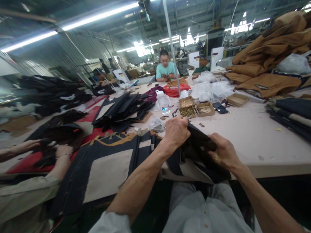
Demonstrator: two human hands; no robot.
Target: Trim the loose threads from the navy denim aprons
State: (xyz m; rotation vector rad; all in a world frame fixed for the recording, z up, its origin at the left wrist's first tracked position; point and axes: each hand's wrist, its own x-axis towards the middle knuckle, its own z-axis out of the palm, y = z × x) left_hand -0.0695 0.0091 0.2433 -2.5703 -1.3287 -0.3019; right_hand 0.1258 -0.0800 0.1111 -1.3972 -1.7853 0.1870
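Note:
Dark fabric (198, 145) with beige parts hangs between my two hands at the table's front edge, over my lap. My left hand (178, 131) is closed on its upper left corner, knuckles up. Farther right, my right hand (224, 150) grips the same fabric, its fingers wrapped round a fold. To the left of my hands lies a row of navy garment pieces (109, 165) with beige pocket panels and brown trim. Just beyond my left hand stand small boxes of brass-coloured metal parts (187, 111).
A clear bottle (162, 102) and a dark fabric pile (121, 108) stand behind. At left, a co-worker's hands (64, 151) handle dark cloth. Brown garments (269, 55) are heaped at right, above folded navy cloth (291, 113). Another person (167, 69) sits across the table.

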